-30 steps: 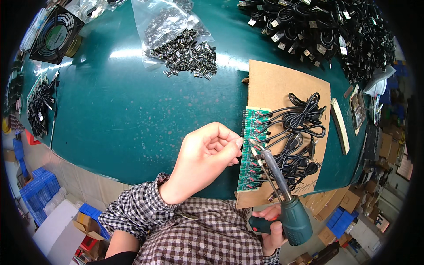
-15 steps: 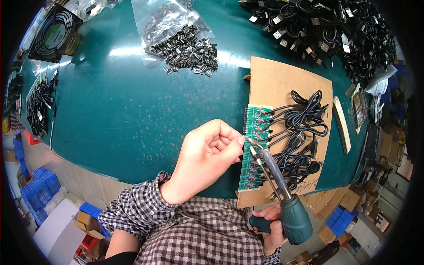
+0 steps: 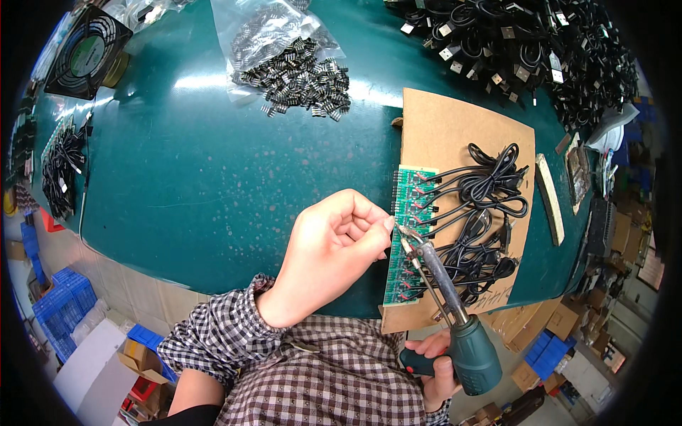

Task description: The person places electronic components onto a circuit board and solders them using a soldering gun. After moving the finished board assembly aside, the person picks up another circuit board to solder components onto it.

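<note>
Over a flat tan cardboard sheet (image 3: 462, 121) slanted a dark-green plastic soldering gun (image 3: 477, 358), its handle wrapped by the curled right hand (image 3: 440, 385). The left hand (image 3: 320, 245) was pinched closed, contents unclear, beside a narrow green circuit-board strip (image 3: 414, 193) along the sheet's left edge.

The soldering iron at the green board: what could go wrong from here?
If hot, the soldering iron could burn the left hand, which is close to its tip. Its metal shaft looks near the black cables and might scorch them. A slip might damage the green board at the tip.
</note>
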The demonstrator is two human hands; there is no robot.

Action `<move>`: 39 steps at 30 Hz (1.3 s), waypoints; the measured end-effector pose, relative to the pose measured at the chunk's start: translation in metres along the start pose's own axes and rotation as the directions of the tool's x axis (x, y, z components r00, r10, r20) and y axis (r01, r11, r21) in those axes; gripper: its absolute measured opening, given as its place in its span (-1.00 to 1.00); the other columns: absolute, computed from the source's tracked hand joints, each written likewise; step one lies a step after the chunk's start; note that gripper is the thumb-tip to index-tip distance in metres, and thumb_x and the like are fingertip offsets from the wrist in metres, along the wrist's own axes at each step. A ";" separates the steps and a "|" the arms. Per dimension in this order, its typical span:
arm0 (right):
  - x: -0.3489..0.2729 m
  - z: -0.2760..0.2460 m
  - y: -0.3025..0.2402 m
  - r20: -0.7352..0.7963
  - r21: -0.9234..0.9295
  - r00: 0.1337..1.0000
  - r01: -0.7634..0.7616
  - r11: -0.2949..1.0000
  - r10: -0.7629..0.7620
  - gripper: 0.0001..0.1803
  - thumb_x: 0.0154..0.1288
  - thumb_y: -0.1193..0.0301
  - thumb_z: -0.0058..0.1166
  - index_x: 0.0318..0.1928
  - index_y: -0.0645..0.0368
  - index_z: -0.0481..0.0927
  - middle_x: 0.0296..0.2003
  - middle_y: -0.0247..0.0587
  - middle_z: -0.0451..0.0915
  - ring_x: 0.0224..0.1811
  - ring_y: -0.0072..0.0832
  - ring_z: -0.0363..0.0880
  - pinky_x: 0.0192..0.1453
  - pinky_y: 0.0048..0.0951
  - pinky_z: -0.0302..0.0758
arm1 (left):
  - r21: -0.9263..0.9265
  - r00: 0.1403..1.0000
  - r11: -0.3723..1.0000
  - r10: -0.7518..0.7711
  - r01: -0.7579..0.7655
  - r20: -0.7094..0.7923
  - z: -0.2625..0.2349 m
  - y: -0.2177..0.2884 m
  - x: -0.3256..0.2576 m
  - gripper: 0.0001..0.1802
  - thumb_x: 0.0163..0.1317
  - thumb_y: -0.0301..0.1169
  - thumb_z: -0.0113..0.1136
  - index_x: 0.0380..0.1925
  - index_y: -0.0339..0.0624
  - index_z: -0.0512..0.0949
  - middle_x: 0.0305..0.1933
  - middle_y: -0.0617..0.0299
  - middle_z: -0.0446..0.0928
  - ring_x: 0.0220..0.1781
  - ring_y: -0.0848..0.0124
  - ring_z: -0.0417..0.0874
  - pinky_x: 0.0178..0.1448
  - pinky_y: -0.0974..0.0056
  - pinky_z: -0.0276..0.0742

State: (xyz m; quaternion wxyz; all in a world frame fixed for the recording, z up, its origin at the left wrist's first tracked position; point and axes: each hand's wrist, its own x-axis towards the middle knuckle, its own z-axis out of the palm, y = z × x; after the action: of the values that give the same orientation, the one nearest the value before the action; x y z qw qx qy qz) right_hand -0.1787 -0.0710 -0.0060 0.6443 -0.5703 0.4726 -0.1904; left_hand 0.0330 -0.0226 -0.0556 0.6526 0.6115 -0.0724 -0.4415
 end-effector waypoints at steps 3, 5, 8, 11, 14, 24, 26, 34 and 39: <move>-0.001 0.002 0.001 -0.019 0.015 0.999 0.035 0.999 -0.035 -0.55 0.11 0.11 0.08 -0.43 0.31 0.33 -0.50 -0.19 0.30 -0.46 -0.43 0.40 -0.30 -0.26 0.60 | 0.008 1.000 1.000 -0.009 0.009 0.002 0.000 0.001 0.000 -0.90 0.15 -0.51 0.11 -0.42 -0.34 0.44 -0.47 0.21 0.53 -0.49 0.58 0.57 -0.39 0.51 0.54; -0.002 0.004 0.001 -0.050 0.035 0.997 0.061 0.998 -0.059 -0.56 0.12 0.12 0.07 -0.43 0.31 0.33 -0.51 -0.20 0.30 -0.47 -0.45 0.39 -0.32 -0.28 0.61 | 0.011 1.000 1.000 -0.018 0.018 0.006 0.001 0.001 0.001 -0.90 0.15 -0.51 0.11 -0.42 -0.34 0.44 -0.46 0.21 0.53 -0.49 0.58 0.57 -0.39 0.51 0.54; 0.000 0.006 -0.002 -0.079 0.023 0.994 0.074 0.997 -0.072 -0.57 0.12 0.14 0.06 -0.42 0.31 0.33 -0.51 -0.20 0.29 -0.47 -0.46 0.38 -0.34 -0.31 0.61 | -0.012 1.000 1.000 -0.016 0.016 -0.004 0.000 0.002 0.000 -0.90 0.15 -0.51 0.12 -0.42 -0.34 0.44 -0.47 0.21 0.53 -0.48 0.58 0.57 -0.39 0.52 0.54; 0.000 0.005 -0.002 -0.056 0.026 0.996 0.068 0.997 -0.067 -0.57 0.12 0.14 0.06 -0.41 0.31 0.34 -0.51 -0.20 0.30 -0.47 -0.47 0.38 -0.34 -0.33 0.61 | -0.015 1.000 1.000 -0.015 0.015 -0.003 0.000 0.001 -0.001 -0.90 0.15 -0.51 0.12 -0.43 -0.34 0.44 -0.48 0.22 0.53 -0.48 0.59 0.57 -0.39 0.52 0.54; 0.001 0.004 -0.001 -0.074 0.033 0.992 0.103 0.994 -0.100 -0.57 0.13 0.14 0.06 -0.43 0.31 0.34 -0.51 -0.20 0.30 -0.47 -0.47 0.39 -0.36 -0.32 0.61 | -0.024 1.000 1.000 -0.017 0.016 -0.002 0.001 0.001 -0.001 -0.90 0.15 -0.51 0.12 -0.42 -0.34 0.44 -0.48 0.21 0.53 -0.49 0.58 0.56 -0.39 0.51 0.54; 0.016 0.006 -0.002 -0.080 0.272 0.962 0.274 0.922 -0.262 -0.50 0.23 0.08 -0.07 -0.16 0.33 0.24 -0.57 -0.27 0.28 -0.48 -0.51 0.34 -0.45 -0.36 0.63 | -0.047 0.999 0.997 -0.054 0.054 0.002 -0.003 0.008 -0.005 -0.86 0.19 -0.48 0.07 -0.33 -0.36 0.46 -0.42 0.15 0.56 -0.46 0.52 0.58 -0.36 0.47 0.54; 0.021 0.005 -0.004 -0.077 0.292 0.954 0.298 0.909 -0.288 -0.49 0.25 0.07 -0.09 -0.15 0.33 0.23 -0.57 -0.28 0.28 -0.48 -0.53 0.34 -0.47 -0.39 0.62 | -0.072 0.995 0.993 -0.097 0.097 0.004 -0.017 0.014 -0.012 -0.80 0.25 -0.45 -0.01 -0.22 -0.37 0.47 -0.33 0.10 0.57 -0.42 0.48 0.59 -0.33 0.44 0.54; 0.028 -0.005 -0.003 0.031 0.361 0.959 0.253 0.898 -0.282 -0.49 0.27 0.10 -0.13 -0.06 0.32 0.19 -0.55 -0.29 0.29 -0.45 -0.54 0.36 -0.47 -0.41 0.62 | 0.661 0.865 0.717 0.458 -0.222 -0.206 -0.076 0.050 -0.004 -0.85 0.11 -0.51 0.14 -0.30 -0.31 0.49 -0.36 0.30 0.49 -0.42 0.62 0.44 -0.35 0.52 0.38; 0.029 -0.001 -0.013 0.000 0.325 0.958 0.272 0.906 -0.288 -0.50 0.27 0.09 -0.13 -0.07 0.31 0.20 -0.55 -0.30 0.28 -0.49 -0.56 0.36 -0.50 -0.45 0.61 | 0.853 0.771 0.417 0.637 -0.314 -0.027 -0.072 0.058 0.018 -0.84 -0.01 -0.53 0.19 -0.38 -0.24 0.48 -0.42 0.22 0.42 -0.48 0.46 0.45 -0.38 0.40 0.40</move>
State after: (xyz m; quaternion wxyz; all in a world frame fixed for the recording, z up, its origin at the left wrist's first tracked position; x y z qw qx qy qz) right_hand -0.1620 -0.0980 -0.0059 0.7057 -0.5239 0.3329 -0.3415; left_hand 0.1179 0.0099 -0.0313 0.3986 0.8580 -0.3222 -0.0337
